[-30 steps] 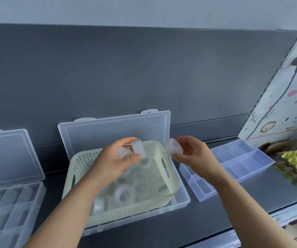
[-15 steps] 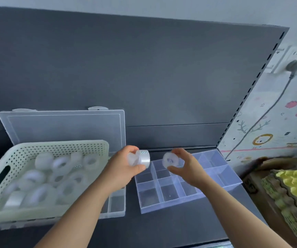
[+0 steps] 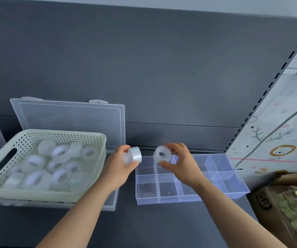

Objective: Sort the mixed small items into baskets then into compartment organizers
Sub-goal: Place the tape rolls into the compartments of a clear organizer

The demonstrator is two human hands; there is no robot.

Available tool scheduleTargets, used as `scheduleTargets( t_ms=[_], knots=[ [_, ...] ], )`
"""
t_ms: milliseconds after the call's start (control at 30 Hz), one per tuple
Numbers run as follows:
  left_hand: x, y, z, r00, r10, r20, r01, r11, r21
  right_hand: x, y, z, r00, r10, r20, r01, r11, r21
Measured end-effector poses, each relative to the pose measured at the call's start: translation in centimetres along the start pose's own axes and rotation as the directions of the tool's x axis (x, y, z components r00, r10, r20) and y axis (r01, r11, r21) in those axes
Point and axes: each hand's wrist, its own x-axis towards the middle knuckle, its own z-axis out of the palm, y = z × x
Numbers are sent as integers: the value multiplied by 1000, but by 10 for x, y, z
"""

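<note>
Dark grey shelving fills the background, and on its flat shelf (image 3: pixel 162 226) sits a clear divided tray (image 3: pixel 169 199). Over the tray's back left corner the right hand (image 3: pixel 183 167) pinches a white tape roll (image 3: pixel 162 154), thumb below and curled fingers above, with the hole facing the camera. Just left of the tray the left hand (image 3: pixel 119 169) grips a dotted tape roll (image 3: pixel 135 154), fingers over it and thumb under. A paler shape behind it may be a second roll, but it is too blurred to tell. Further left of the tray a pale perforated basket (image 3: pixel 45 194) holds a heap of rolls (image 3: pixel 54 165). It stands in an open clear box (image 3: pixel 69 117) and hides most of the base. Right of the tray a cardboard box (image 3: pixel 269 199) is cut off at the frame edge, its yellow contents blurred.
</note>
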Motion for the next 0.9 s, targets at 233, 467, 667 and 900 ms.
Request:
scheduleTargets(
  t_ms=[233,467,667,900],
  knots=[
    [-22,-20,-6,997,-21,-76,15,997,-79,13,-10,30,953,-143,269,221,932,-287],
    [-20,-20,-4,997,-1,-80,-5,997,-77,14,-2,24,940,-217,261,292,910,-296],
    [-14,0,4,987,133,-87,-134,991,-9,13,-37,9,964,-9,265,-33,988,154],
    [-17,-1,6,996,42,-83,-34,996,88,22,-31,9,983,61,172,-67,997,31]
  ],
)
